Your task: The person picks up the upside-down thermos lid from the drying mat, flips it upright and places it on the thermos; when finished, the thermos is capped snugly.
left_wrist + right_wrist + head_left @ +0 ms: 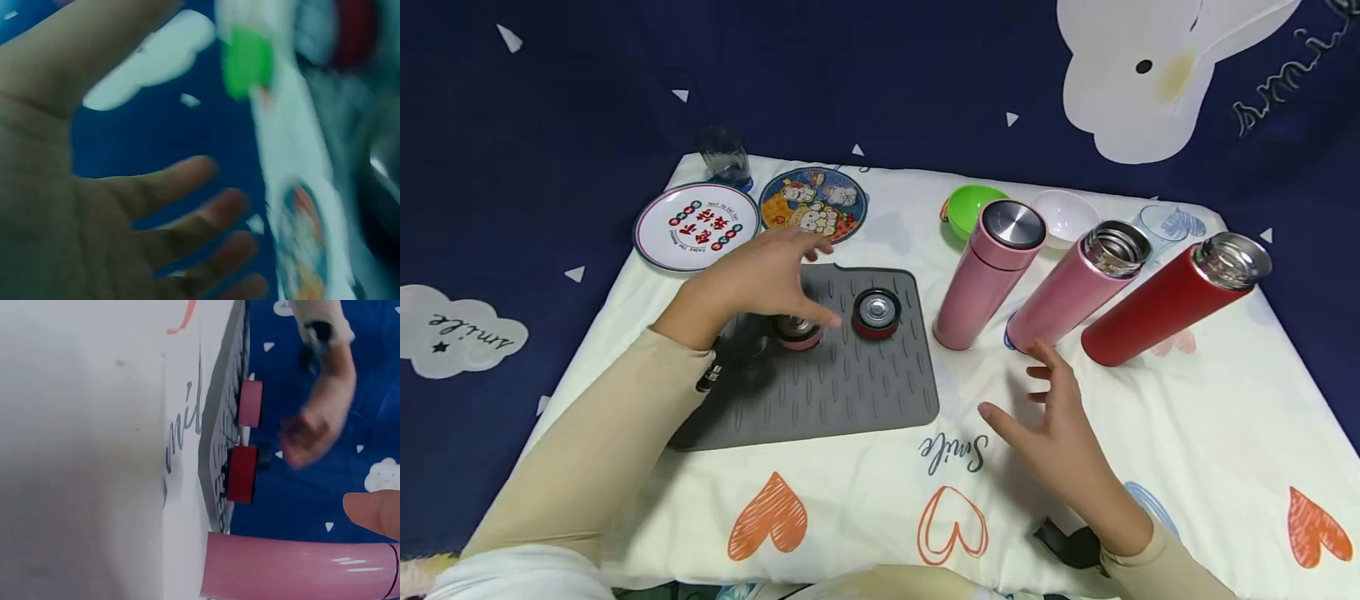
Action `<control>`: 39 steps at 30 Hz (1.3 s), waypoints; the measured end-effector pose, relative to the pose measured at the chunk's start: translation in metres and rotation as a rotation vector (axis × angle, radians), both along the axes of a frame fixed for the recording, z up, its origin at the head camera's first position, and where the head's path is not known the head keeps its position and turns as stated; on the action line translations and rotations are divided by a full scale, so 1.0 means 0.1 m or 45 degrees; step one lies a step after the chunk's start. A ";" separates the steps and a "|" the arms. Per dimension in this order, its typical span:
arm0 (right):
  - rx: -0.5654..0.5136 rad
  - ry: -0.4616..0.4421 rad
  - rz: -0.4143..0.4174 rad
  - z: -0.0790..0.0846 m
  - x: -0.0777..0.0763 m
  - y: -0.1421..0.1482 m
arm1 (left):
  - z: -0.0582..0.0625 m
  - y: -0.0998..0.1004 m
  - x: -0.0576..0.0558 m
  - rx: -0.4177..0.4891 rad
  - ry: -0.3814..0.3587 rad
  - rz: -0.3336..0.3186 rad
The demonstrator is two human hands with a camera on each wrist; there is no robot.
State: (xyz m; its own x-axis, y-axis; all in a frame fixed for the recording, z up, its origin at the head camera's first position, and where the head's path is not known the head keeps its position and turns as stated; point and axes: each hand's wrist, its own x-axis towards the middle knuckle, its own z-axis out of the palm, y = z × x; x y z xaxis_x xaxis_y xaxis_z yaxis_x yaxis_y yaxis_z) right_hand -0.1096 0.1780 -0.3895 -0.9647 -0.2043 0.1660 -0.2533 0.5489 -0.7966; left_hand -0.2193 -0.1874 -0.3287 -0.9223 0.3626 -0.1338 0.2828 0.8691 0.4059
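Pink bottles, two; red bottle, one; loose lids, two; both hands wide.

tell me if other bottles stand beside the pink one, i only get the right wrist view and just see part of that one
Observer: Yes, the head view shows two to its right: a second pink bottle and a red bottle.
Operator: the red lid is side-on here, what's on its upper face
Observer: From the head camera, a silver centre ringed in black.
Operator: is anything held on the right side, too little shows here
Observer: No, the head view shows the right grip empty, its fingers and thumb apart.
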 end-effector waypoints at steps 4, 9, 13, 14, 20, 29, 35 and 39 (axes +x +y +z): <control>0.023 -0.019 -0.010 0.00 0.05 0.07 | -0.24 -0.14 0.14 -0.308 0.001 -0.005; 0.045 0.021 0.068 -0.06 0.02 0.05 | -0.40 -0.22 0.22 -0.345 0.083 -0.013; -0.016 -0.029 0.188 -0.02 -0.01 -0.06 | -0.24 -0.14 0.36 -0.262 0.134 -0.002; -0.050 -0.075 0.233 0.01 -0.02 -0.11 | -0.18 -0.07 0.41 -0.240 0.160 -0.019; -0.334 -0.552 0.480 0.20 -0.10 -0.49 | 0.09 0.64 0.77 -0.121 0.387 -0.350; -0.459 -0.482 0.314 0.30 -0.20 -0.52 | 0.00 1.06 0.72 0.042 0.359 -0.429; -0.210 0.495 0.398 0.36 -0.25 -0.45 | -0.11 1.03 0.65 0.643 -0.163 -0.287; -0.161 0.987 0.461 0.43 -0.30 -0.47 | -0.16 1.09 0.66 1.058 -0.291 -0.360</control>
State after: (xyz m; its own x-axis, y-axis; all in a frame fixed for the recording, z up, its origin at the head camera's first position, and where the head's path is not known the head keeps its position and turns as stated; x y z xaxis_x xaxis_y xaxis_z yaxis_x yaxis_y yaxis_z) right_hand -0.1396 0.1315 -0.3469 -0.4493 -0.4129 0.7922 -0.8924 0.2485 -0.3766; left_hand -0.1537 -0.0788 -0.3451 -0.7674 0.6328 0.1029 0.2764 0.1817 0.9437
